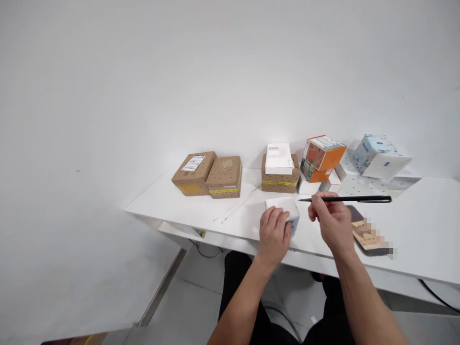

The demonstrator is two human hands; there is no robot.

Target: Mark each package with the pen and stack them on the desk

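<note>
left hand (273,232) gripping a white pack (281,203) near the front edge of the table (427,220); right hand (331,218) pinching a black pen (355,199)
a pull toward the body could drag the pack over that edge; the tip points toward it, so a slip could leave a stray mark
</note>
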